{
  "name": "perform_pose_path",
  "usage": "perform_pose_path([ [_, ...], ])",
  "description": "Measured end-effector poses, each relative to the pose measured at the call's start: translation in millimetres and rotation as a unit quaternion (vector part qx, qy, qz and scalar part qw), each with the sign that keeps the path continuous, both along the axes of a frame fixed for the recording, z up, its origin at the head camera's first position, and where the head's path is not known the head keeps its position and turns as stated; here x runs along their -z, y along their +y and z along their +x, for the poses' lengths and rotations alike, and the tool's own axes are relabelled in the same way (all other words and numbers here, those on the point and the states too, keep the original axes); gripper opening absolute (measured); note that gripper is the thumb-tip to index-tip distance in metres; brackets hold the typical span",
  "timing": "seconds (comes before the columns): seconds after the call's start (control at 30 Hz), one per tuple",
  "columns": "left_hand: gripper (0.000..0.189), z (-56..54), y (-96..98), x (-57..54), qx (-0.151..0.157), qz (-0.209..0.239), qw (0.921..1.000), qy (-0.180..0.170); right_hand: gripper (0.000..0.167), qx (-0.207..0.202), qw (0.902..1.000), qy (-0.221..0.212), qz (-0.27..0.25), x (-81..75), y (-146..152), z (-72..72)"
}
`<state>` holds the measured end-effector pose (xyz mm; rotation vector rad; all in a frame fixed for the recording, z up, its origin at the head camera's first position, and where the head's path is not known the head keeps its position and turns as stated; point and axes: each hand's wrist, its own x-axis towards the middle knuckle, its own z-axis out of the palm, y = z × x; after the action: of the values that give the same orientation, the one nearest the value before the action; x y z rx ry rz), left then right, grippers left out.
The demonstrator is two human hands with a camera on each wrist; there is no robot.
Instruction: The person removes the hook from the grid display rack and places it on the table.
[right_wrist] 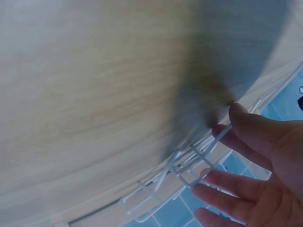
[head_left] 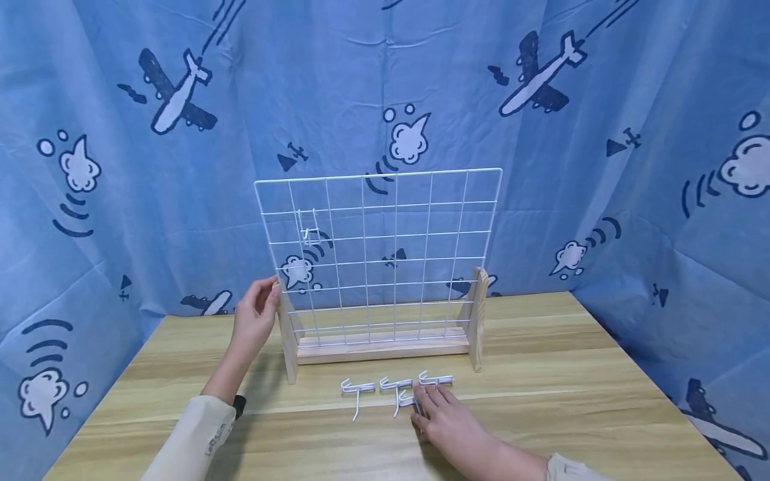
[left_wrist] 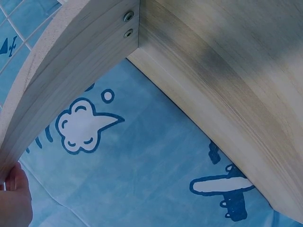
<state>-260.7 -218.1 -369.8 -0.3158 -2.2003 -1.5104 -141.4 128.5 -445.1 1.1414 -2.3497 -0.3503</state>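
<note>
A white wire grid panel (head_left: 379, 237) stands upright in a wooden stand (head_left: 385, 349). My left hand (head_left: 257, 314) pinches the top of the stand's left side piece; in the left wrist view its fingertips (left_wrist: 18, 179) hold the wood's edge. On the table in front lie several white wire hooks, one at the left (head_left: 357, 389) and another in the middle (head_left: 395, 383). Over the right end of this row is my right hand (head_left: 448, 424). Its thumb and forefinger (right_wrist: 226, 135) pinch the prong of a white wire hook (right_wrist: 201, 153), partly hidden by the hand from above.
One white hook (head_left: 310, 235) hangs on the upper left of the grid. The light wooden table (head_left: 571, 387) reaches back to a blue curtain (head_left: 385, 87) with airplane and cloud prints, which also encloses both sides.
</note>
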Motion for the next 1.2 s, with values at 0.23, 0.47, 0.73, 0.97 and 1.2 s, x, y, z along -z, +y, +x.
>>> perform_pose_path([
  [0.23, 0.034, -2.1, 0.0, 1.1, 0.003, 0.006, 0.9998, 0.016, 0.026, 0.005, 0.9998, 0.015, 0.012, -2.9, -0.9, 1.5],
  [0.47, 0.032, 1.6, 4.2, -5.4, -0.001, 0.015, 0.9998, 0.015, 0.026, -0.004, 0.9998, 0.020, 0.009, -6.8, -1.0, 3.6],
  [0.73, 0.031, 19.1, 12.7, -22.3, -0.007, 0.005, 1.0000, 0.001, 0.024, -0.050, 0.9942, 0.065, -0.070, -16.5, -2.8, -1.7],
  [0.97, 0.032, 1.8, 3.0, -3.3, -0.004, 0.017, 0.9998, 0.007, 0.034, -0.065, 0.9840, 0.048, -0.159, -37.5, -13.1, -15.1],
  [1.2, 0.032, -0.6, 2.6, -0.7, -0.008, 0.010, 0.9999, 0.007, 0.035, -0.053, 0.9796, 0.018, -0.193, -61.2, -21.8, -25.2],
])
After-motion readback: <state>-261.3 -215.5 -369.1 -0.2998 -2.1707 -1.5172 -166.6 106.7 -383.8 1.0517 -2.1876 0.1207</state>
